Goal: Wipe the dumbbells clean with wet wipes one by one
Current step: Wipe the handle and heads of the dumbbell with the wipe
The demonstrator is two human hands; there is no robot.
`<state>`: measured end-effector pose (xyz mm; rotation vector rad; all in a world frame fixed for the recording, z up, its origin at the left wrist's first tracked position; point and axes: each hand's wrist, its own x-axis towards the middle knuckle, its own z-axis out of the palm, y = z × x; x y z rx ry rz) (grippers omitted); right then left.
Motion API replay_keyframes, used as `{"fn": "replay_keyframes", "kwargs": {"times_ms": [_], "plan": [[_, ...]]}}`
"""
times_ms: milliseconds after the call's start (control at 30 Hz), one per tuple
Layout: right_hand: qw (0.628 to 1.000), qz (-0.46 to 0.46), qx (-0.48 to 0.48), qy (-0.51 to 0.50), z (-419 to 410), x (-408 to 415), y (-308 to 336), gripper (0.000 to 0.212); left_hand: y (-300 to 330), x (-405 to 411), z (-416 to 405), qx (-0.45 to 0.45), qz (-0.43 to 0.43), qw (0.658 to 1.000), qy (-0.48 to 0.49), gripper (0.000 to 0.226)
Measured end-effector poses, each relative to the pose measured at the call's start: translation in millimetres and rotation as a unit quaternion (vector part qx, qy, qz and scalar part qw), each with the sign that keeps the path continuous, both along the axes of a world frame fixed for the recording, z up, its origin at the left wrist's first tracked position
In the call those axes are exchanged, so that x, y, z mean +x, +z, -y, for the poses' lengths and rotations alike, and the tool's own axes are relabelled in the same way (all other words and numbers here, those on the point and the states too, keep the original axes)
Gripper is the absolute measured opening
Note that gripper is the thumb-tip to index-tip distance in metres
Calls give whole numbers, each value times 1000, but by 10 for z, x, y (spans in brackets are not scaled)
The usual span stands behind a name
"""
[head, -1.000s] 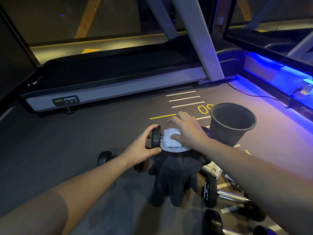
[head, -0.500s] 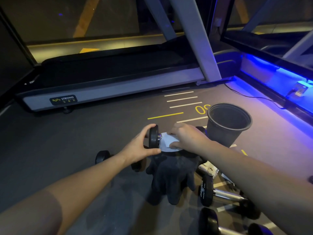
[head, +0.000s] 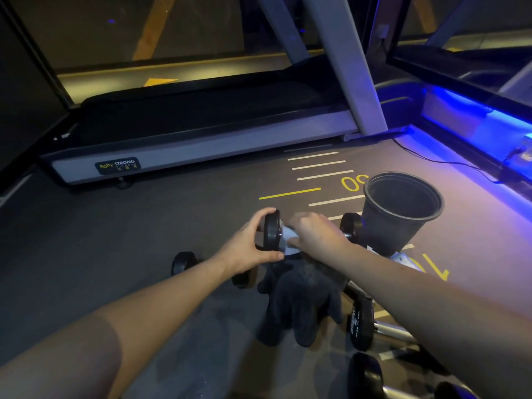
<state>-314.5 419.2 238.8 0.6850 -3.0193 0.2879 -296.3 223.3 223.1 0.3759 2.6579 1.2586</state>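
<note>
In the head view, 1 dumbbell [head: 272, 231] is held raised over a dark cloth [head: 302, 300] spread on the floor, apparently so that drips and grime are caught and the weight is kept off the mat while it is cleaned. Its left head is gripped by the left hand [head: 247, 249], thumb below and fingers curled over the top rim, which seems meant to keep the bar from rolling under the rubbing. The right hand [head: 313, 233] is closed around the handle with a white wet wipe [head: 289, 236] pinched beneath the fingers, close against the inner face of the left head; the wipe is largely hidden by the hand. The dumbbell's right head [head: 349, 226] is seen just beside a dark bucket [head: 403, 208], probably placed within reach for spent wipes, though its contents cannot be made out. Another dumbbell [head: 184, 262] lies on the floor left of the cloth, partly hidden behind the left forearm, and 2 more [head: 362, 323] [head: 365, 378] lie at the lower right, so the wiping is judged to be only partly done. A treadmill [head: 201, 139] is stood beyond.
</note>
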Motion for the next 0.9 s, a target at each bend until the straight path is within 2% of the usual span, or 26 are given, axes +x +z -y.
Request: {"fn": "replay_keyframes", "kwargs": {"times_ms": [133, 333, 600, 733, 900], "plan": [[997, -3, -72, -20, 63, 7, -26, 33, 17, -22, 11, -5, 1, 1000, -9, 91], [992, -51, -117, -13, 35, 89, -119, 24, 52, -18, 14, -11, 2, 1000, -9, 89], [995, -85, -43, 35, -42, 132, -131, 33, 93, -27, -6, -12, 10, 1000, -18, 88], [997, -66, -43, 16, -19, 119, -94, 35, 101, -19, -9, -13, 8, 1000, -14, 88], [1000, -11, -3, -19, 32, -6, -15, 24, 78, -15, -3, -18, 1, 1000, -15, 89]]}}
